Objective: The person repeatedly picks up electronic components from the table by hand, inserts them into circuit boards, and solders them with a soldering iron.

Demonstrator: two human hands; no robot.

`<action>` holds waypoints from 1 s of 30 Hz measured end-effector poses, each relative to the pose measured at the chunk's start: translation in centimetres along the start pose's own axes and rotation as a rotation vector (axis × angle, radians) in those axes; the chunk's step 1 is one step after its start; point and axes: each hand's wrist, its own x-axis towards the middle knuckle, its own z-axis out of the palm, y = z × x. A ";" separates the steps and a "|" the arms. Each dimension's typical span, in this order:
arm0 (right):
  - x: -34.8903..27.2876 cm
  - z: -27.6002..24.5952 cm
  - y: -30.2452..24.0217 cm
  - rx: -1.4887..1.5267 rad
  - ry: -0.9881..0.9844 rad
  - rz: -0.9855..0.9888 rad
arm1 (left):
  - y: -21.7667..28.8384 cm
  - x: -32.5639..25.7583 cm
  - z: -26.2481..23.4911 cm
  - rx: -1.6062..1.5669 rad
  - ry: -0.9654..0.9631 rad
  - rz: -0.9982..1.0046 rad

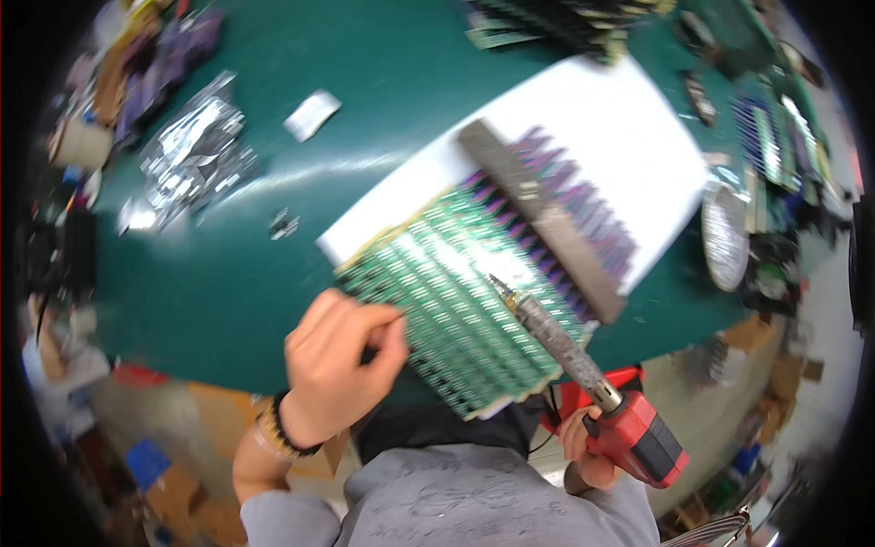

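Note:
A green circuit board panel (456,305) with rows of small solder points lies in front of me, reaching over the near table edge. A grey-brown bar (547,223) presses across its far right side, over a row of purple and dark wires (583,205). My right hand (583,447) grips the red and black handle of a soldering gun (565,351); its pointed tip is over the panel's middle. Curled at the panel's left edge, my left hand (342,360) has thumb and forefinger pinched together. Whatever may be between them is hidden.
White paper (638,137) lies under the panel on the green table (301,201). To the left are a clear plastic bag of parts (196,150), a small white packet (313,114) and small loose parts (284,223). More boards (556,23) are stacked at the back; a silvery oval dish (726,237) stands right.

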 end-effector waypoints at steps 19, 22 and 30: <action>3.5 -7.6 -1.2 -0.183 0.582 -0.179 | -2.3 -0.9 -2.9 0.234 0.189 0.080; 3.3 -6.1 -0.7 -0.345 0.691 -0.157 | -5.2 0.2 -4.2 0.433 0.215 0.051; 2.4 -4.1 -0.3 -0.345 0.617 -0.108 | -7.5 2.4 -4.3 0.562 0.117 0.225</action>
